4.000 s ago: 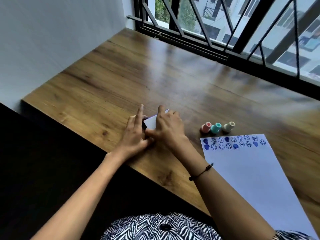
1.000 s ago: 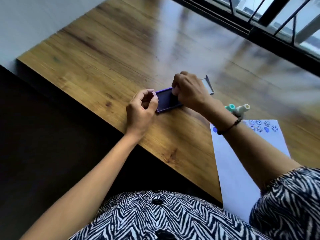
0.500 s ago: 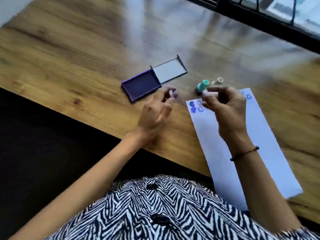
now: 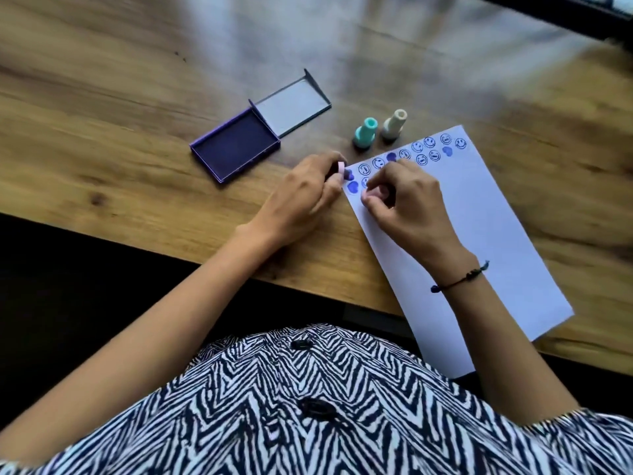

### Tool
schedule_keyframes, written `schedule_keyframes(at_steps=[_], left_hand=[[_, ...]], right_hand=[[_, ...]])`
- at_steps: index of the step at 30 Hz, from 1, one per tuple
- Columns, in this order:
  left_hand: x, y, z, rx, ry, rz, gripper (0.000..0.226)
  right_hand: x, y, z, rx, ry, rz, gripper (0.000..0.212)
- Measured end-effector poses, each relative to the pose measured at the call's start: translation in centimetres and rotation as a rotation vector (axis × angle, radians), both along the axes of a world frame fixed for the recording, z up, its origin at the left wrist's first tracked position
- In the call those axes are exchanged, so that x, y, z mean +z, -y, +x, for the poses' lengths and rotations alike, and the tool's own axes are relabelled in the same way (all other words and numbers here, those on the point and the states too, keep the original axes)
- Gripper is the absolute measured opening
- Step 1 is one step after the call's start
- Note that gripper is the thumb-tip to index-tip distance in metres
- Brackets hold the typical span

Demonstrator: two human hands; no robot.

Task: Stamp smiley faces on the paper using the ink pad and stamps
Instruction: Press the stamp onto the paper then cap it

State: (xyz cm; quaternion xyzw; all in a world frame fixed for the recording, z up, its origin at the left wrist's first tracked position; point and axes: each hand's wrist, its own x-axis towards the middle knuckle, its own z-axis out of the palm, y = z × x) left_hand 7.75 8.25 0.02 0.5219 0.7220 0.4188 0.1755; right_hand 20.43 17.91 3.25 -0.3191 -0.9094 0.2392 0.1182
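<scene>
The white paper (image 4: 486,228) lies on the wooden table (image 4: 137,80), with two rows of blue smiley and heart prints along its far edge. My right hand (image 4: 411,204) is shut on a pink stamp (image 4: 381,193), held down against the paper just below the prints near its left edge. My left hand (image 4: 301,197) rests on the table beside the paper's corner and pinches a small pink cap (image 4: 341,168). The purple ink pad (image 4: 236,145) lies open to the left, its lid (image 4: 293,106) folded back flat.
A teal stamp (image 4: 365,132) and a cream stamp (image 4: 394,124) stand upright between the ink pad and the paper's far edge. The table's near edge runs under my forearms. A dark window frame (image 4: 565,12) borders the far right.
My hands left the opened ink pad and pulled the pink stamp's cap off. My right hand has since dropped onto the paper with the stamp; my left hand moved next to the paper's corner.
</scene>
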Motion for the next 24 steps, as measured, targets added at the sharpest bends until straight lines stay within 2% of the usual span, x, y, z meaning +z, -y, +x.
schedule_keyframes(at_steps=[9, 14, 24], left_hand=[[-0.1, 0.2, -0.1, -0.004, 0.006, 0.01, 0.026], [-0.1, 0.2, -0.1, -0.001, 0.01, 0.017, 0.027], [-0.1, 0.2, -0.1, 0.011, 0.006, 0.006, 0.027]], right_hand=[[0.4, 0.5, -0.6, 0.061, 0.137, 0.076, 0.009], [-0.2, 1.6, -1.2, 0.08, 0.299, 0.22, 0.01], [0.1, 2.2, -1.9, 0.069, 0.393, 0.286, 0.012]])
